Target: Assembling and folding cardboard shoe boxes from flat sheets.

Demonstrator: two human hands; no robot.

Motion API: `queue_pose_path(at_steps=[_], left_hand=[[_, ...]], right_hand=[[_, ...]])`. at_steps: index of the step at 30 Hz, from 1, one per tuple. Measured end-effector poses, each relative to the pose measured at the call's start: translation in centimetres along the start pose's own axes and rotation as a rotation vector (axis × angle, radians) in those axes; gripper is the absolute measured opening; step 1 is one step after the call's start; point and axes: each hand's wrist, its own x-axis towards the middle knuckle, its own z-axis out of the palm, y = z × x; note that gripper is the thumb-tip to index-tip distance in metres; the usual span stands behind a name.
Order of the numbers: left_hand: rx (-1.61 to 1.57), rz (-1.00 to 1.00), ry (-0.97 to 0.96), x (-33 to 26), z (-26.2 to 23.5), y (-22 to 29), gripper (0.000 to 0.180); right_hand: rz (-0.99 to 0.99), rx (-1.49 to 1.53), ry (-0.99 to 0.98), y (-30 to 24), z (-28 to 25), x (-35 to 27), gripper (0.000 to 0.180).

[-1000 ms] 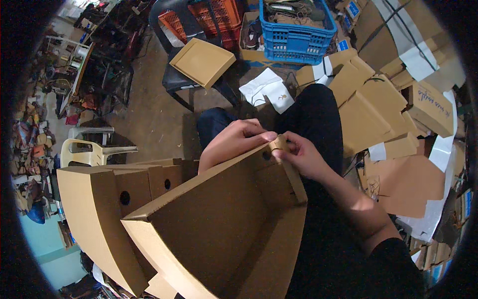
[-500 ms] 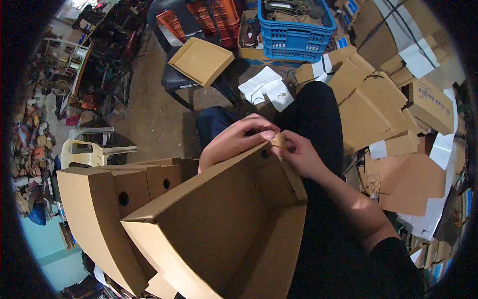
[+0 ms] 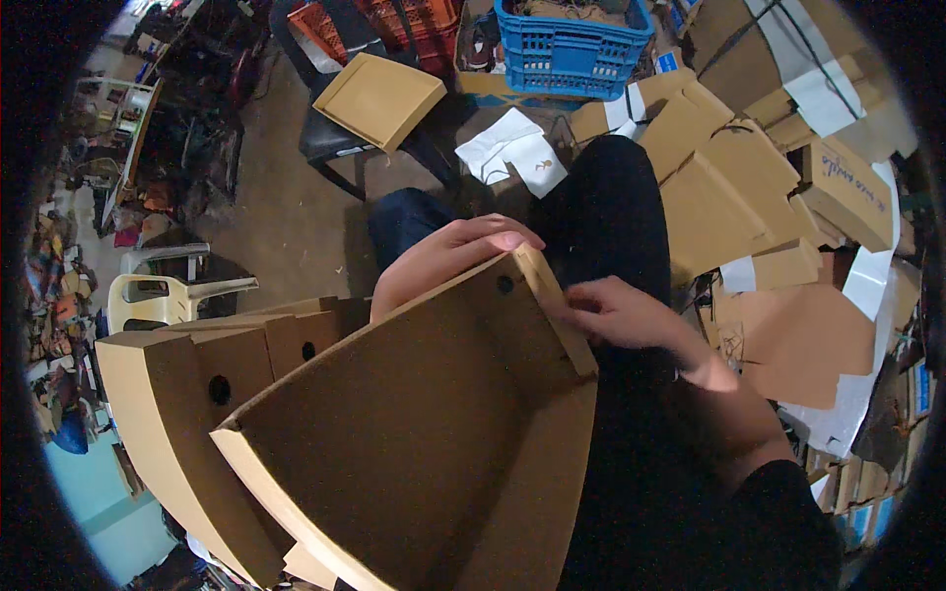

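A brown cardboard box (image 3: 394, 414), open side up, rests across my lap, tilted, with a round hole in its far end wall. My left hand (image 3: 448, 258) is closed over the far corner of the box, fingers and thumb at the top edge. Just right of the same end wall, my right hand (image 3: 626, 310) has bent fingers, with the tips at the outer side of the wall. These fingertips are smeared by motion, so whether they grip it is unclear.
Several similar boxes (image 3: 163, 433) stand at my left, beside a cream plastic chair (image 3: 153, 300). A box lid (image 3: 379, 98) lies on a dark chair (image 3: 340, 143) ahead. A blue crate (image 3: 576, 54) stands beyond, and flattened cardboard (image 3: 724, 207) is heaped at right.
My right hand has left the far corner and slid right and nearer along the end wall. My left hand remains at the corner. The whole view has shifted slightly.
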Motion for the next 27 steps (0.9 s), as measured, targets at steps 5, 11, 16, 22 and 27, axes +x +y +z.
queue_pose_path(at_steps=[5,11,16,22,27], left_hand=[[0.006,0.008,0.017,-0.2,0.2,0.1,0.05],[-0.045,-0.017,0.001,0.1,0.2,-0.2,0.05],[-0.049,-0.053,0.027,-0.1,0.3,-0.2,0.05],[-0.042,-0.066,0.04,-0.2,0.4,-0.1,0.05],[-0.028,-0.05,0.027,-0.1,0.1,-0.3,0.05]], right_hand=[[0.007,0.091,-0.239,2.0,-1.0,-3.3,0.037],[-0.066,0.109,-0.177,0.8,-0.6,-4.2,0.04],[-0.033,-0.002,-0.032,0.5,0.8,-3.8,0.04],[-0.031,-0.123,0.068,-0.4,1.7,-4.2,0.037],[-0.061,-0.122,0.065,-0.2,1.6,-4.4,0.034]])
